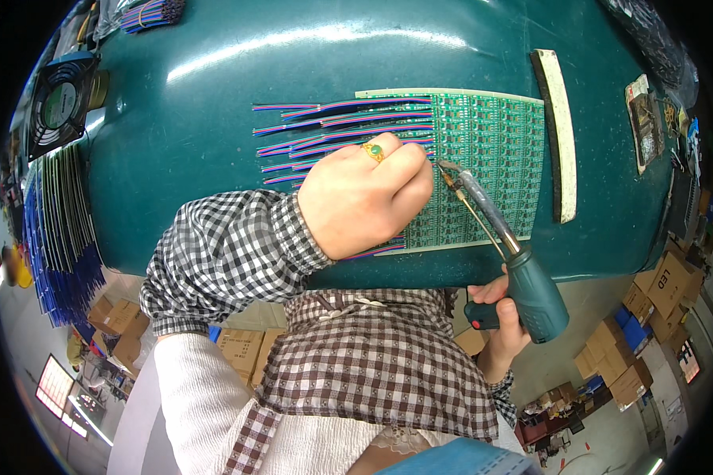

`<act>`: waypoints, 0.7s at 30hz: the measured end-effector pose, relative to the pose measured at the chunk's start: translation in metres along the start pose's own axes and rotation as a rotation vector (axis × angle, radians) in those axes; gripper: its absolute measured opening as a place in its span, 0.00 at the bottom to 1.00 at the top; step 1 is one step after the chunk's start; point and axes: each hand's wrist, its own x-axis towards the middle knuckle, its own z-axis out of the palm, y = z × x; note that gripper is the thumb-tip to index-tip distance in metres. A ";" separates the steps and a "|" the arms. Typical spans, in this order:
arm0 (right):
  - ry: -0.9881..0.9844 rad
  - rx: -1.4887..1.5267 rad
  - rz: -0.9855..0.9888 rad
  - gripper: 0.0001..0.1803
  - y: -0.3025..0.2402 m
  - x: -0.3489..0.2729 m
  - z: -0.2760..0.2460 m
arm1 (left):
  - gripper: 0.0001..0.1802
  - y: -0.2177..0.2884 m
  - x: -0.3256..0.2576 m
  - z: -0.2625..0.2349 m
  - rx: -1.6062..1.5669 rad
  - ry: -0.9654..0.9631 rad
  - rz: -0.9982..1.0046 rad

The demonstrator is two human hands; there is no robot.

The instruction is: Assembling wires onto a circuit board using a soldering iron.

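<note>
Green tabletop point(174, 146); circuit panel point(489, 150) under left hand point(364, 194), extending rightward.

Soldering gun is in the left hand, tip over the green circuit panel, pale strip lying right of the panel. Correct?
No, wrong hand: the head view shows the soldering gun in the right hand. The rest stands: tip over the green circuit panel, pale strip lying right of the panel.

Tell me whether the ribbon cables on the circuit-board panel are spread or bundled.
Spread: the visible ribbon cables lie in separate rows; the left hand hides some.
</note>
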 end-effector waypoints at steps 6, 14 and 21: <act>0.022 0.000 0.002 0.31 0.003 -0.002 -0.002 | 0.18 0.000 0.002 -0.001 -0.012 0.000 0.006; 0.045 0.005 -0.007 0.32 0.001 -0.003 -0.001 | 0.18 0.000 0.001 -0.002 -0.009 -0.023 0.003; 0.036 -0.018 -0.011 0.32 0.004 -0.005 -0.005 | 0.18 0.000 0.001 -0.001 -0.012 -0.019 0.008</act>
